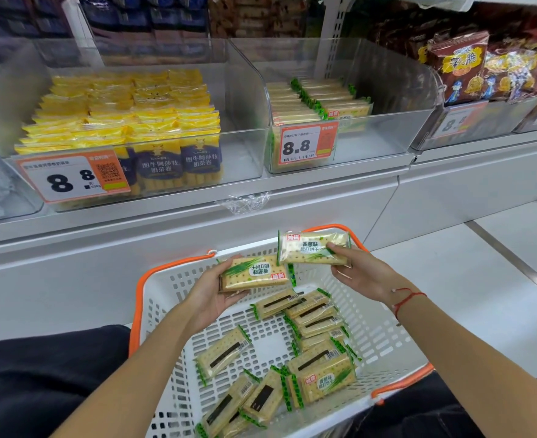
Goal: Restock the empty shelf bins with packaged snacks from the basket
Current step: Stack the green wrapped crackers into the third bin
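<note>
A white basket (384, 336) with an orange rim sits on my lap and holds several green-edged cracker packs (324, 379). My left hand (210, 298) grips one cracker pack (254, 275) above the basket, label upside down. My right hand (362, 273) pinches a second cracker pack (311, 248) just above and to the right of it. On the shelf ahead, a clear bin (387, 134) with an 8.8 price tag holds the same cracker packs in its left part only.
To the left stands a clear bin (245, 121) with yellow snack packs filling most of it. Chip bags (460, 67) fill bins at the right. A crumpled clear wrapper (248, 202) lies on the shelf ledge. White floor lies at the lower right.
</note>
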